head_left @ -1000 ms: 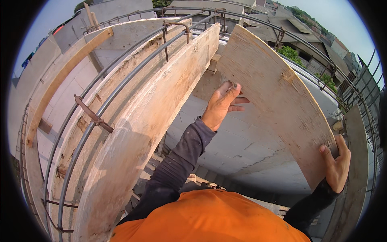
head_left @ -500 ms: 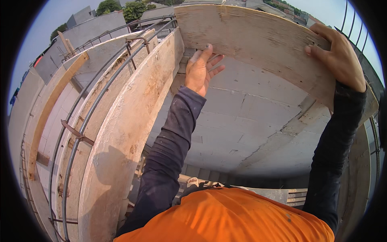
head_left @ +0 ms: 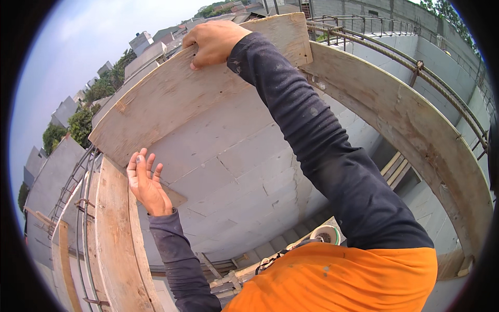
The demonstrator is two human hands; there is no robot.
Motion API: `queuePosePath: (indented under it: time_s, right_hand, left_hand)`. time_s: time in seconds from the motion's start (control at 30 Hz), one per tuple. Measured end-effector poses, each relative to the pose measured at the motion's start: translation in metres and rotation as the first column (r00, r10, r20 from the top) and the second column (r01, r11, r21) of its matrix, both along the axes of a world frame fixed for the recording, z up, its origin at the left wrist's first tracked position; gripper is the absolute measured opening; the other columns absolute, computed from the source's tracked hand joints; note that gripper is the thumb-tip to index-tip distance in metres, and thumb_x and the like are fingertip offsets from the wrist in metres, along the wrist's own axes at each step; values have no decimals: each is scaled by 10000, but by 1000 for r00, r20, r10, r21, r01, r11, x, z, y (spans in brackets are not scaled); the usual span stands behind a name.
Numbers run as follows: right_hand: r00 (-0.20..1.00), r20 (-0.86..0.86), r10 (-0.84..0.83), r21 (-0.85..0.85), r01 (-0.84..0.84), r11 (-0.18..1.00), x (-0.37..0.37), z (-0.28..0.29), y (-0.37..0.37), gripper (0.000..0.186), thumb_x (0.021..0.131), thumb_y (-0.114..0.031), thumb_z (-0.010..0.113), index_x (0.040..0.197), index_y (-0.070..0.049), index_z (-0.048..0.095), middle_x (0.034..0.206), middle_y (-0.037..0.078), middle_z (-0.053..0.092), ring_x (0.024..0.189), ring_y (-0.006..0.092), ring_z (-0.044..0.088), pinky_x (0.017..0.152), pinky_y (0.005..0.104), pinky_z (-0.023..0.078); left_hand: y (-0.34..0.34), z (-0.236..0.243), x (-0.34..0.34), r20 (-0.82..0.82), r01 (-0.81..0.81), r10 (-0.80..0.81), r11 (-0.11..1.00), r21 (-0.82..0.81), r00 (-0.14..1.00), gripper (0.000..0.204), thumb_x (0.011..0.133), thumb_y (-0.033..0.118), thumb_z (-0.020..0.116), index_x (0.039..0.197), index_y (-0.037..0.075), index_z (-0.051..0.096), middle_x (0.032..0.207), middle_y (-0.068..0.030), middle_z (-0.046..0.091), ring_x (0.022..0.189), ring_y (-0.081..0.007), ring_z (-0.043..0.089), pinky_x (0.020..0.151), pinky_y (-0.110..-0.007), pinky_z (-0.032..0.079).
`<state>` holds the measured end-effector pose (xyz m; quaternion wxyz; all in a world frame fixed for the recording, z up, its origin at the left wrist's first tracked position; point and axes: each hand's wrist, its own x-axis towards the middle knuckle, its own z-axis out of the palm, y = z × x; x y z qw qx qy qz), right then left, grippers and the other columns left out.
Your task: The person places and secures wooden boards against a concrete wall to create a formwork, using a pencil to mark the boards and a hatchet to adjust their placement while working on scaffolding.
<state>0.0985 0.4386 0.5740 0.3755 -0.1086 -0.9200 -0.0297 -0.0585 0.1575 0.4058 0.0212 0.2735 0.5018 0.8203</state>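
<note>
Up high by the block wall point(head_left: 234, 156), the wood board point(head_left: 171, 99) is tipped on its edge. Right hand point(head_left: 213, 41) is clamped on its top edge, prob. so it won't fall. Left hand point(head_left: 147, 182), fingers apart, props it from below, w/ its flat palm pressed on.

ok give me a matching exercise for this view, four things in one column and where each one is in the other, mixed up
Things:
1. right hand
2. left hand
3. roll of tape
4. rebar

Places:
a. along the curved form board at upper right
b. gripping the top edge of the plywood board
c. just above the orange shirt
d. open palm against the board's lower edge

Pairs: 1-b, 2-d, 3-c, 4-a
</note>
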Motion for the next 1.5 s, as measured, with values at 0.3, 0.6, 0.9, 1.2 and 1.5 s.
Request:
queuePosePath:
  time_s: [0.3,0.6,0.9,1.2,1.5]
  right_hand:
    - [999,-36,-8,-25,7,1000,1,-6,-8,463,755,-303,810,1194,-164,765,1052,134,769,1031,297,713,1040,426,471]
    - [399,-908,-125,-89,109,990,70,-121,19,507,900,-152,730,1378,-106,568,1469,155,456,1418,363,356,1157,512,314]
    - [445,-803,-396,-380,130,916,71,-197,54,708,935,-299,766,1510,-49,436,1497,161,423,1369,364,394,1164,494,347]
    - [545,-739,-397,-345,199,917,80,-200,59,678,929,-300,768,1482,-24,488,1465,162,458,1319,376,439,1117,480,407]
    - [832,-399,-386,-311,273,910,143,-149,47,429,944,-224,711,1333,-48,671,1293,174,652,1169,336,655,956,426,561]
  left_hand:
    - [44,148,-16,-951,-841,38,456,290,-307,554,851,335,829,1340,147,649,1263,-93,685,1212,-192,615,1069,-408,444]
    - [62,160,-32,-817,-499,-251,687,-528,519,339,858,282,827,1029,51,647,865,-45,677,772,-141,643,750,-306,514]
    - [64,156,-40,-777,-397,-301,725,-563,553,318,880,239,824,1045,51,628,877,6,630,786,-95,603,736,-264,498]
    - [65,155,-39,-744,-355,-335,718,-599,577,284,901,215,798,1041,49,615,886,14,624,789,-77,587,732,-251,493]
    - [62,151,-39,-890,-635,-208,636,-438,406,333,875,275,792,1085,57,652,878,-72,677,819,-176,606,816,-355,497]
